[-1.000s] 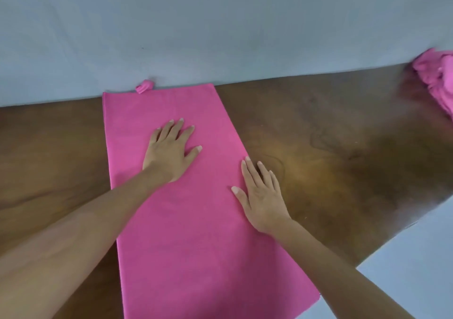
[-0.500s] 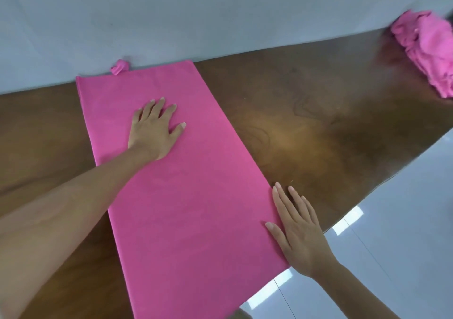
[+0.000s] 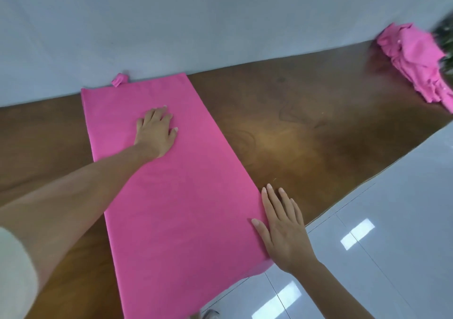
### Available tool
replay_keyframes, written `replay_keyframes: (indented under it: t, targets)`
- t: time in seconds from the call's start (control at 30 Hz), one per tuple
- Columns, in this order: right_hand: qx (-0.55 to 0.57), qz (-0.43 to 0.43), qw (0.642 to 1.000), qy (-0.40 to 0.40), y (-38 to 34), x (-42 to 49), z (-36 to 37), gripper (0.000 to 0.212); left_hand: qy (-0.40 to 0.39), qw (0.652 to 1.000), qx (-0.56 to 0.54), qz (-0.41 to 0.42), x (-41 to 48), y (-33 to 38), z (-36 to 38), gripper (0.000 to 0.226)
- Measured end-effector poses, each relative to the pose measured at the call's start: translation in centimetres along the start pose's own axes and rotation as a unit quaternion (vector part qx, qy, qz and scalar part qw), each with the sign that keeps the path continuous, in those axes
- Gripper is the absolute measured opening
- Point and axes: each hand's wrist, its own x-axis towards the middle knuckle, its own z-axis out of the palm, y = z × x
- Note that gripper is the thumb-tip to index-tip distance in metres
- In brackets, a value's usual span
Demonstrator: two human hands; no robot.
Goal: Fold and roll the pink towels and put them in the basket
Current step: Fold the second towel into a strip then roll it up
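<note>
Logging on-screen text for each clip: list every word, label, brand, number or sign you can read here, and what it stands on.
None can be read.
The folded pink towel is plain, and its small loop shows no print.
The crumpled pink towels, the wooden table and the wall carry no writing.
The dark object at the right edge is too blurred to tell.

A wide bare stretch of table [image 3: 306, 132] lies open between the flat pink towel [image 3: 181, 215] and the crumpled towel heap [image 3: 414, 59] at the far right corner. The wall [image 3: 196, 24] closes off the far edge. Left of the pink towel, the left forearm [image 3: 81, 196] crosses the bare strip.
</note>
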Motion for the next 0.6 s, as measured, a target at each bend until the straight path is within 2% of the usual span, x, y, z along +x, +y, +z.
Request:
replay_keyframes:
  t: [0.07, 0.17, 0.3, 0.43, 0.5, 0.6]
  targets:
    - [0.001, 0.006, 1.0, 0.007, 0.0, -0.1, 0.1, 0.074, 0.002, 1.0, -0.008, 0.021, 0.0, 1.8, -0.3, 0.05]
    - [0.001, 0.016, 1.0, 0.014, -0.2, -0.4, 0.3, 0.074, -0.009, 0.993, -0.052, 0.107, 0.2, 4.5, -0.3, 0.038]
    - [0.056, 0.048, 0.996, 0.041, -0.6, -0.7, 0.6, 0.076, -0.07, 0.974, -0.074, 0.204, 0.9, 8.1, -0.7, 0.026]
    - [0.182, 0.121, 0.972, 0.084, -1.0, -1.3, 0.4, 0.056, -0.131, 0.964, -0.008, 0.232, 2.2, 10.6, -1.7, 0.034]
    - [0.208, 0.149, 0.963, 0.087, -1.1, -1.8, 0.3, 0.046, -0.151, 0.96, 0.03, 0.234, 3.0, 10.9, -2.1, 0.038]
    - [0.203, 0.163, 0.962, 0.081, -0.9, -2.4, 0.2, 0.053, -0.157, 0.958, 0.063, 0.231, 3.8, 11.2, -2.8, 0.024]
